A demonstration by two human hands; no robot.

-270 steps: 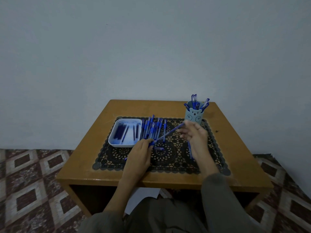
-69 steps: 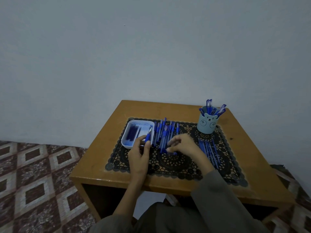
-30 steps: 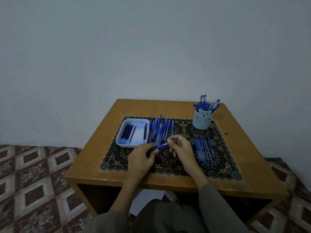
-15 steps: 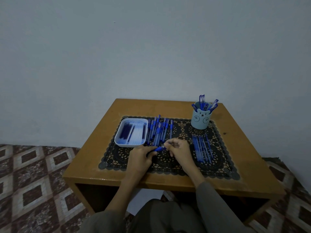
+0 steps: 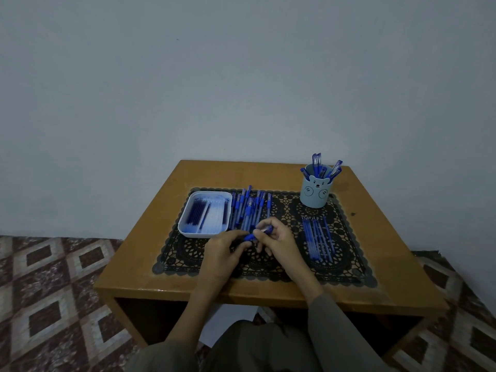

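My left hand (image 5: pixel 224 253) and my right hand (image 5: pixel 279 241) meet over the black lace mat (image 5: pixel 346 264), both pinching one blue pen (image 5: pixel 259 233) between them. The left fingers grip its dark blue lower end, the right fingers its upper end. Just behind the hands lies a row of several blue pens (image 5: pixel 249 208). A white tray (image 5: pixel 205 213) to the left holds several blue pen parts. Right of my hands lie several thin pen barrels (image 5: pixel 318 237).
A light blue bear-face cup (image 5: pixel 314 193) with several capped pens stands at the back right of the wooden table (image 5: pixel 381 232). A plain wall rises behind. Patterned floor tiles (image 5: pixel 48 285) flank the table on both sides.
Both hands stay together on the same pen over the last second. The right fingers have shifted slightly along its upper end. Earlier the left hand held a pen alone near the tray.
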